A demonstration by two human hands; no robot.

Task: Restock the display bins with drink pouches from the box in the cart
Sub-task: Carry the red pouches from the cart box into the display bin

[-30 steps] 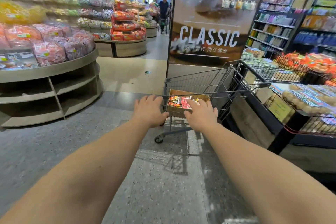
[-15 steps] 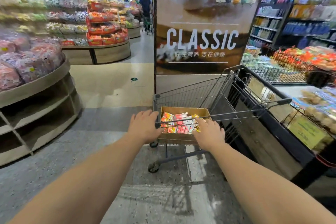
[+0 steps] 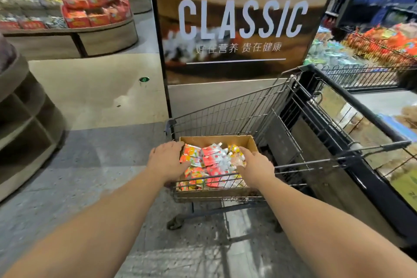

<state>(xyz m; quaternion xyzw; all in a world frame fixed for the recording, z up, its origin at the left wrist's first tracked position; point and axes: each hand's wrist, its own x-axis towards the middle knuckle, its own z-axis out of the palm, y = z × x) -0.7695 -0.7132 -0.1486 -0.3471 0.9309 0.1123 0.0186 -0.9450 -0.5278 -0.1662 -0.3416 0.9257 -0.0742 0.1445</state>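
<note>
A wire shopping cart (image 3: 237,110) stands in front of me with an open cardboard box (image 3: 216,140) in its basket. The box holds several drink pouches (image 3: 212,158) in orange, red, white and yellow. My left hand (image 3: 168,160) reaches over the box's left edge, fingers stretched out and thumb touching the pouches. My right hand (image 3: 255,165) lies on the pouches at the box's right side, fingers extended over a yellow and pink pouch. Whether either hand grips a pouch is not plain. Wire display bins (image 3: 370,74) with packaged goods stand to the right.
A black-framed display stand (image 3: 352,101) presses close along the cart's right side. A pillar with a "CLASSIC" poster (image 3: 241,20) rises just behind the cart. A round wooden shelf unit (image 3: 29,124) is at left, another round display (image 3: 101,36) farther back. Open floor lies between them.
I have come closer to the cart. Both hands moved from the cart's near rim forward and down into the box, onto the pouches.
</note>
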